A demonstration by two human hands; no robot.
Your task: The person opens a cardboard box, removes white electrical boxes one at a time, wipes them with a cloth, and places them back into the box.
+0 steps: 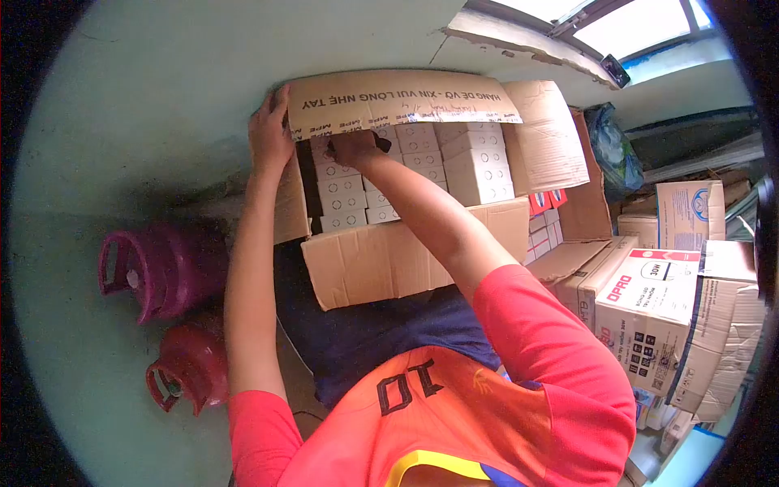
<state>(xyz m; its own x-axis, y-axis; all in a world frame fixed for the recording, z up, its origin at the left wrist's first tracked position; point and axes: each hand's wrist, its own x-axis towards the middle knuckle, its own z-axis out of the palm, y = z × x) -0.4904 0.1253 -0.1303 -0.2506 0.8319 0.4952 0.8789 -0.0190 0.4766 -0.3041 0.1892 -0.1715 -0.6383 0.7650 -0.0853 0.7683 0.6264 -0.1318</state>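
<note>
Bumping of the purple cylinder (pixel 174 264) could be caused if the carton (pixel 414 256) were shoved left. The left hand (pixel 272 134) is placed at the left end of the printed flap (pixel 406 93), which might be torn if pulled hard; whether it's pinched can't be told. The right hand (pixel 353 151) is set apart from it, sunk among the white boxes (pixel 491 169) in the carton; its grip is hidden, can't be told. Neighbouring white boxes could be dragged or crushed by a yank, rows being packed tight
</note>
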